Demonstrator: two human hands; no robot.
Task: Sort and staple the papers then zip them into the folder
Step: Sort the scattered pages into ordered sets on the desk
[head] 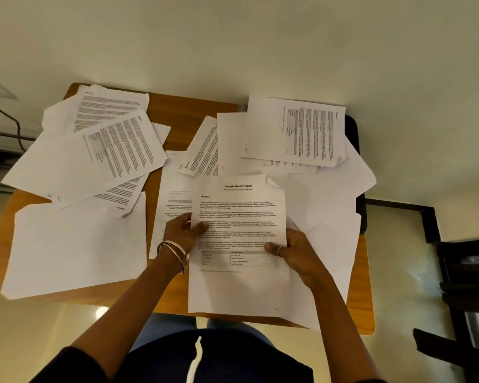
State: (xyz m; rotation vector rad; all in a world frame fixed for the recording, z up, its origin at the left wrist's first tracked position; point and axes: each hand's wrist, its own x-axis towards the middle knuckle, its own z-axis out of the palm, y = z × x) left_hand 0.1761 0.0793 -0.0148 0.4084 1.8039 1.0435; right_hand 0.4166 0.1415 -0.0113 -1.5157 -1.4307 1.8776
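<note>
i'm looking down on a small wooden table (161,186) set on a pale, glossy floor, with dark furniture off to its right and a cable trailing past its far left corner. loose papers cover most of the table. the report (239,217), a printed sheet headed "sample health report", sits at the near middle of the table, facing me, its lower edge reaching the table's near edge. my left hand (184,230) pinches the report's left edge, thumb on top of the print and fingers curled behind; two bangles (173,254) ring that wrist. my right hand (293,248) grips the report's lower right side, thumb laid across the page, a ring on that thumb. left of the report lies a blank sheet (78,244), and beyond that a fanned pile (103,145) of printed pages reaches the table's far left corner. beyond the report, toward the table's far right corner, more printed pages (293,131) overlap, turned sideways. under them at the table's right edge a dark thing (354,131) shows; i cannot tell what it is.
</note>
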